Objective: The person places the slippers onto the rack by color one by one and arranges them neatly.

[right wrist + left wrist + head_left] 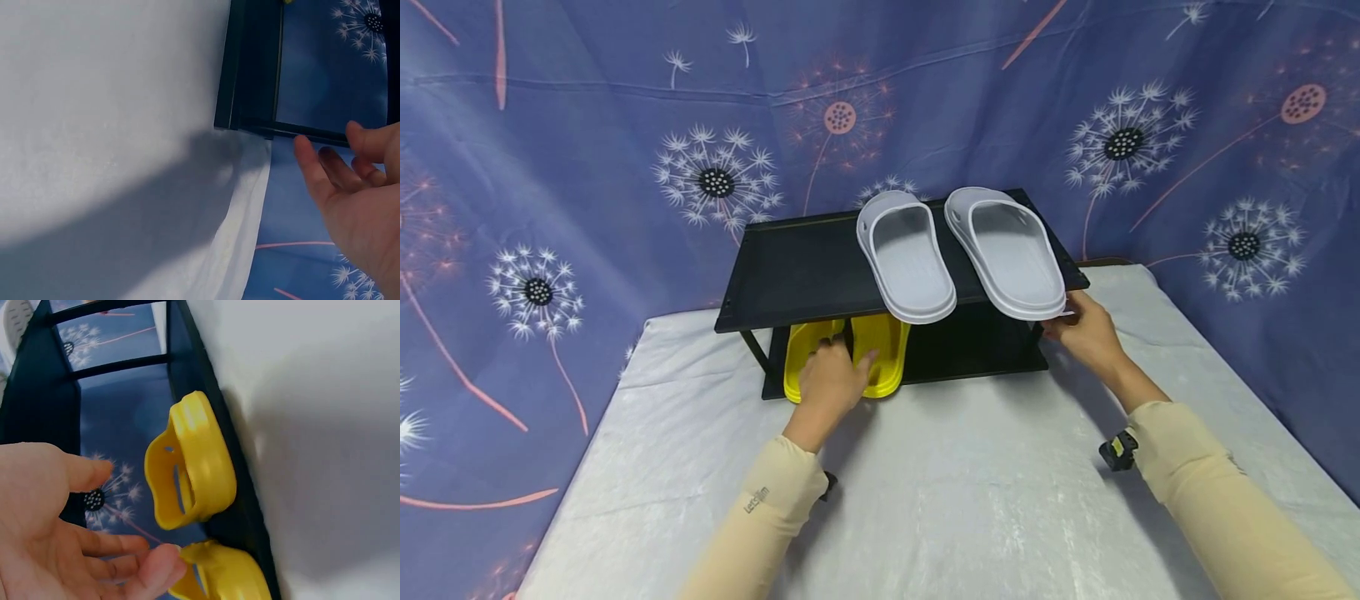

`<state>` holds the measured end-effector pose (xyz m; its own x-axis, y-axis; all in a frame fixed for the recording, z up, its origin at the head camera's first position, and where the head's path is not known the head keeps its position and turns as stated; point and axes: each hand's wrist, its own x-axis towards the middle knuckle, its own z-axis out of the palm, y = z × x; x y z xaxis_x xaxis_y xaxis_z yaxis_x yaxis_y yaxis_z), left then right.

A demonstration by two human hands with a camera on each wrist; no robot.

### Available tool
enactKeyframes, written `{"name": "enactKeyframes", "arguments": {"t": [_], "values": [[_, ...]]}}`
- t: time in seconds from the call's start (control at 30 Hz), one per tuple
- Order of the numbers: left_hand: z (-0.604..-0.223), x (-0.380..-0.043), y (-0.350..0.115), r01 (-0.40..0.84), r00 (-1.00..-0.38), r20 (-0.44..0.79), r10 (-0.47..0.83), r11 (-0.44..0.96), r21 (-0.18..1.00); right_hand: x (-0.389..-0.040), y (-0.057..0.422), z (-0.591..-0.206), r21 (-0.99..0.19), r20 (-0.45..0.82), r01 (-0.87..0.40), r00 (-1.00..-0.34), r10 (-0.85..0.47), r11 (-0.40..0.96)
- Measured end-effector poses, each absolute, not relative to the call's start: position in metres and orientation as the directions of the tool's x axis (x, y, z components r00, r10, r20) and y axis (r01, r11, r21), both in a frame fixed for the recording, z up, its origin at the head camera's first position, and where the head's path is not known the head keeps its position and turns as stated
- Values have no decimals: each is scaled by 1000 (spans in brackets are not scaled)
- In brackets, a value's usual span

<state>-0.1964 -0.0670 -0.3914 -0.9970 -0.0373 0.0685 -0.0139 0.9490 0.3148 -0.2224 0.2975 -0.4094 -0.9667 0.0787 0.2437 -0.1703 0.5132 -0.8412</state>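
Observation:
A pair of yellow clogs stands on the lower shelf of a black rack [805, 267]. My left hand [835, 377] reaches in front of them, partly covering the left yellow clog [795, 358] and the right yellow clog [891, 354]. In the left wrist view its fingers are loosely spread, one fingertip right at the rim of the nearer yellow clog [234, 572]; the other yellow clog [212, 456] stands beyond. My right hand [1086, 333] is at the rack's right end, below the upper shelf. Its loosely extended fingers meet a thin rack post [287, 129], with the thumb overlapping it.
Two light grey clogs, a left one [910, 267] and a right one [1018, 258], sit on the upper shelf, toes jutting over its front edge. A whitish cloth [947, 483] covers the table. A blue dandelion-print curtain [925, 83] hangs close behind the rack.

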Motion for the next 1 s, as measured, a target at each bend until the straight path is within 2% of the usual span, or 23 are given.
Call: {"name": "enactKeyframes", "arguments": {"t": [0.3, 0.53, 0.8, 1.0], "values": [[-379, -191, -91, 48, -985, 170, -6, 949, 313, -222, 303, -412, -800, 313, -186, -941, 132, 571], [-374, -180, -118, 26, -981, 189, -44, 934, 356, -222, 312, -413, -699, 339, -103, -919, 202, 708], [-382, -174, -143, -16, -978, 188, -96, 923, 385, -222, 323, -414, -694, 315, -64, -922, 223, 717], [-379, -170, -162, -41, -979, 170, -109, 931, 364, -219, 326, -416, -708, 287, -44, -930, 230, 705]]}}
